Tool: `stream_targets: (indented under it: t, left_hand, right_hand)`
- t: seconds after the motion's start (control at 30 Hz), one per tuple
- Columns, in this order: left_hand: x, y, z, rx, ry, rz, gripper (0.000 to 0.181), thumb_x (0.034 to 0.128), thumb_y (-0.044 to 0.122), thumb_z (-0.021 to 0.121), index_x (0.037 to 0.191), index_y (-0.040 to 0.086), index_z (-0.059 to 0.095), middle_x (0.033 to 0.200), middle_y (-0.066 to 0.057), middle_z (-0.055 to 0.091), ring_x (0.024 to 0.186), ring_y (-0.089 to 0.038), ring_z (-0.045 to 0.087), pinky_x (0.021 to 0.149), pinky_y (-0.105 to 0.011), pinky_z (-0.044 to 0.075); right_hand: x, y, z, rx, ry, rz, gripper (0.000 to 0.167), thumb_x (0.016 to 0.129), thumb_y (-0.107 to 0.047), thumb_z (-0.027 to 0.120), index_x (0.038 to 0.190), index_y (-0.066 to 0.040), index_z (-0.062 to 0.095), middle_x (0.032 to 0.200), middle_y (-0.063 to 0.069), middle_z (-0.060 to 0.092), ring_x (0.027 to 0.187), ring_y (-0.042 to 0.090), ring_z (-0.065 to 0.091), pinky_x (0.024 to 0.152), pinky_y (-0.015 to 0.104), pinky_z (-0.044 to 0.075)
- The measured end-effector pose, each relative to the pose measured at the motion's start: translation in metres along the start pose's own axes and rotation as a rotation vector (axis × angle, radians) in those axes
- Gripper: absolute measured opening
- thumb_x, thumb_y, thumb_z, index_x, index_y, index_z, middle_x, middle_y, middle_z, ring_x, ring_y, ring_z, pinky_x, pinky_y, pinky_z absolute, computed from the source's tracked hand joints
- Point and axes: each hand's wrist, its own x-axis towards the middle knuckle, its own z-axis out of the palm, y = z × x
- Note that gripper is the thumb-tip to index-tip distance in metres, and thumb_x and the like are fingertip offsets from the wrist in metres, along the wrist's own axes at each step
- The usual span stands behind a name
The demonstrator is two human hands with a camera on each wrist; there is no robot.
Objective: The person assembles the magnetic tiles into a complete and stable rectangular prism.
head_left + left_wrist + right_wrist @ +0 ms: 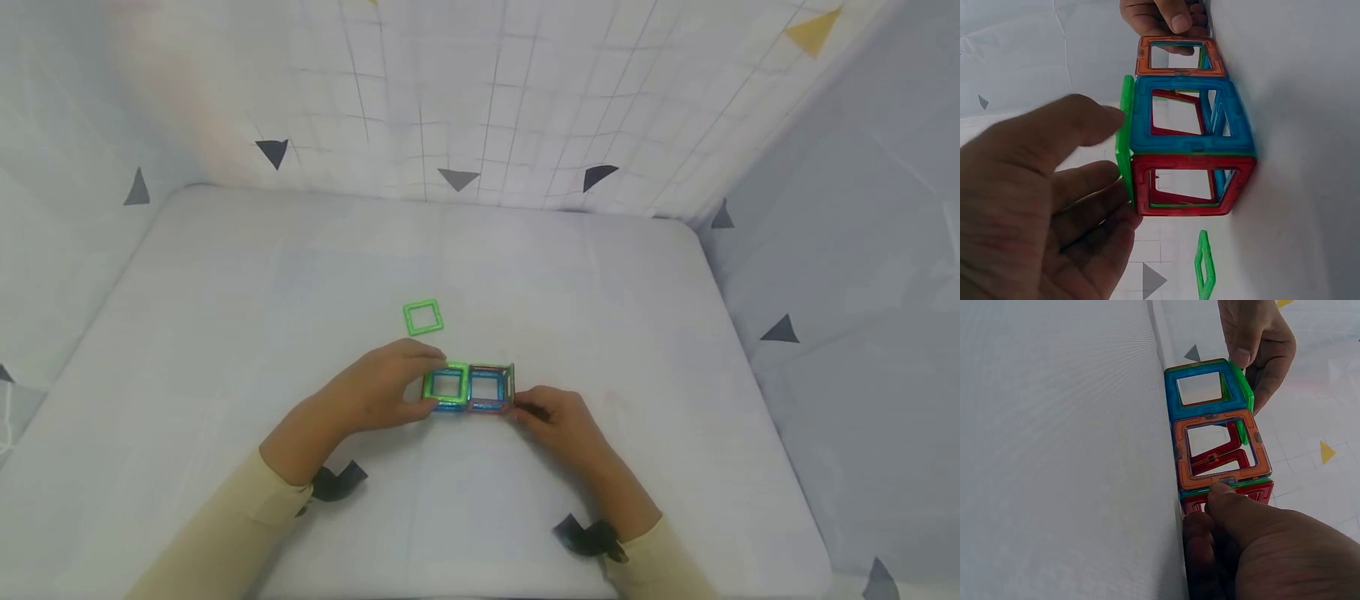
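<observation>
Two joined cubes of see-through magnetic tiles (487, 407) stand on the table, with blue, orange and red square sides. A green square tile (1124, 128) lies over the top of the left cube. My left hand (382, 387) holds this green tile between thumb and fingers at its edges. At the other end, my right hand (558, 421) pinches the lower right corner of the structure. Its thumb presses the edge of the orange tile (1259, 450), beside a red end tile (1264, 491). The right fingers are partly hidden beneath the thumb.
Behind the left cube, a loose green square tile (407, 321) lies flat on the white table (637, 333). Pale fabric walls with dark triangles (457, 178) rise around the back and sides. Black straps (585, 537) hang at both wrists.
</observation>
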Motion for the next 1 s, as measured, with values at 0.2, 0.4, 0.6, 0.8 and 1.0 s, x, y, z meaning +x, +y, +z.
stream_targets:
  t: [0.2, 0.4, 0.6, 0.8, 1.0]
  left_hand:
    - [0.003, -0.009, 0.000, -0.054, 0.071, -0.037, 0.057, 0.0850, 0.040, 0.075, 0.133, 0.012, 0.063, 0.136, -0.002, 0.061, 0.133, -0.022, 0.051, 0.110, -0.042, 0.043]
    - [0.007, -0.020, -0.006, -0.106, 0.136, -0.149, 0.057, 0.0890, 0.042, 0.069, 0.138, 0.015, 0.058, 0.142, -0.006, 0.056, 0.137, -0.026, 0.045, 0.113, -0.047, 0.039]
    - [0.014, -0.033, -0.008, -0.132, 0.197, -0.172, 0.055, 0.0905, 0.040, 0.067, 0.139, 0.015, 0.058, 0.144, -0.008, 0.054, 0.138, -0.029, 0.044, 0.113, -0.049, 0.038]
    - [0.032, -0.048, 0.001, -0.181, 0.178, -0.246, 0.054, 0.0907, 0.039, 0.068, 0.138, 0.015, 0.058, 0.145, -0.007, 0.054, 0.140, -0.028, 0.042, 0.115, -0.049, 0.036]
    - [0.054, -0.061, 0.011, -0.169, 0.152, -0.276, 0.058, 0.0893, 0.040, 0.071, 0.139, 0.015, 0.055, 0.146, -0.005, 0.052, 0.140, -0.027, 0.042, 0.116, -0.047, 0.035]
  right_hand:
    - [0.002, 0.001, -0.001, 0.011, 0.005, -0.010, 0.021, 0.089, -0.017, 0.076, 0.109, -0.017, 0.076, 0.103, -0.008, 0.075, 0.092, 0.006, 0.067, 0.083, 0.028, 0.058]
    - [0.001, 0.001, 0.000, 0.006, 0.009, -0.017, 0.020, 0.089, -0.017, 0.076, 0.109, -0.017, 0.076, 0.103, -0.008, 0.075, 0.091, 0.006, 0.067, 0.081, 0.027, 0.058]
    - [0.000, 0.002, 0.003, -0.007, 0.015, -0.007, 0.019, 0.088, -0.018, 0.077, 0.107, -0.018, 0.076, 0.102, -0.009, 0.075, 0.089, 0.004, 0.067, 0.080, 0.026, 0.058]
    - [-0.001, 0.004, 0.003, -0.011, 0.019, -0.013, 0.020, 0.088, -0.018, 0.077, 0.108, -0.017, 0.076, 0.103, -0.009, 0.075, 0.091, 0.005, 0.067, 0.081, 0.028, 0.058]
    - [-0.002, 0.007, 0.000, -0.021, 0.028, 0.004, 0.020, 0.088, -0.016, 0.077, 0.108, -0.017, 0.076, 0.104, -0.008, 0.075, 0.094, 0.006, 0.068, 0.083, 0.029, 0.058]
